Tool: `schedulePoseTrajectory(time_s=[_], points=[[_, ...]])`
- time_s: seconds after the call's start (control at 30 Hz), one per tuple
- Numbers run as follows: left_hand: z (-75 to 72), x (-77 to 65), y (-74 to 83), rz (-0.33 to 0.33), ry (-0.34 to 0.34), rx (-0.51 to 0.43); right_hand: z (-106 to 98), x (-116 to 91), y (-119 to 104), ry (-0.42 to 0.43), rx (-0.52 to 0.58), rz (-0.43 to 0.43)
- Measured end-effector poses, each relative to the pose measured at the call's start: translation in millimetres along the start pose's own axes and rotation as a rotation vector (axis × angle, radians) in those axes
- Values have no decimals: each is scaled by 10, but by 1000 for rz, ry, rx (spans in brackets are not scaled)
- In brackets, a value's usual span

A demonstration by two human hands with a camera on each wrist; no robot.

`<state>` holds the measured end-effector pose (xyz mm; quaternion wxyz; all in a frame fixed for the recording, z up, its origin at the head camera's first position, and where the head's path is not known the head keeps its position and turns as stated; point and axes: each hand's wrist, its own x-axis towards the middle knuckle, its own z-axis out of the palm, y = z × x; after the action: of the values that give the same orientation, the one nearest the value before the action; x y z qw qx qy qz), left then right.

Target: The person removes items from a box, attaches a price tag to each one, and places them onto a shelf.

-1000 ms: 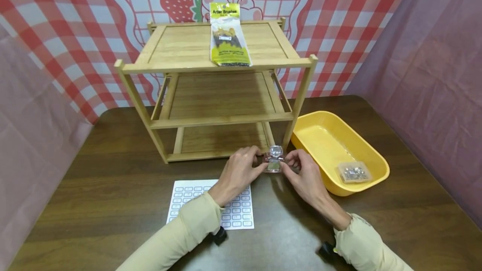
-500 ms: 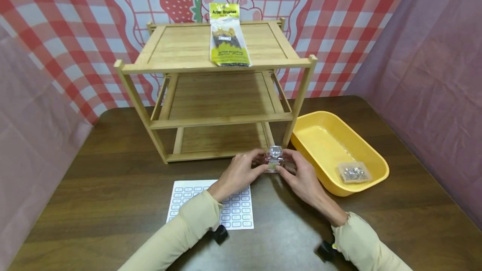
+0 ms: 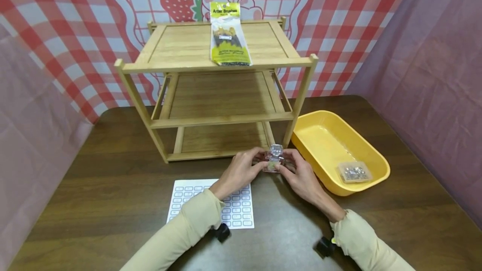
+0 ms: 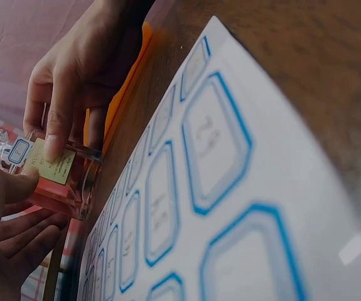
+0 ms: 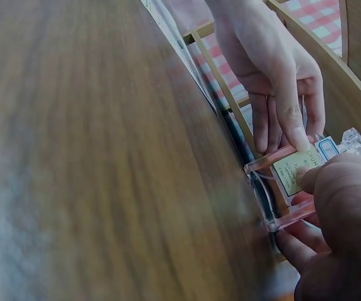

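Note:
Both hands grip a small clear perfume bottle (image 3: 273, 163) with pink liquid and a faceted clear cap (image 3: 276, 150), near the shelf's front right leg. My left hand (image 3: 239, 171) holds its left side, and my right hand (image 3: 304, 175) holds its right side. Both thumbs press on the front, over the yellow-green label (image 4: 53, 164), partly covering its print. On the neck, just under the cap, is a small blue-bordered sticker (image 5: 326, 149). The left forearm crosses above a white sheet of blue-bordered stickers (image 3: 241, 214), hiding part of it.
A three-tier wooden shelf (image 3: 222, 118) stands behind the hands, with a packet of artist brushes (image 3: 230, 51) on its top. To the right sits a yellow basin (image 3: 324, 137) containing a clear box of small metallic pieces (image 3: 355, 172). All rest on a brown table (image 3: 94, 204).
The right hand has shifted slightly left, its thumb moving from the bottle's side onto the front label. The left hand keeps its hold, and the bottle stays in nearly the same place.

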<state>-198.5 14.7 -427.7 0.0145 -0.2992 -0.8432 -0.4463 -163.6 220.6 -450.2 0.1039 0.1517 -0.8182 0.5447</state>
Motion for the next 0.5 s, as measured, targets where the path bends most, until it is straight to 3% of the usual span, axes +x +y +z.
schedulePoseTrajectory(time_s=[0.33, 0.5], points=[[-17, 15, 20, -29, -14, -34, -6, -11, -58, 26, 9, 59], [-59, -3, 55, -44, -28, -60, -20, -19, -124, 38, 65, 61]])
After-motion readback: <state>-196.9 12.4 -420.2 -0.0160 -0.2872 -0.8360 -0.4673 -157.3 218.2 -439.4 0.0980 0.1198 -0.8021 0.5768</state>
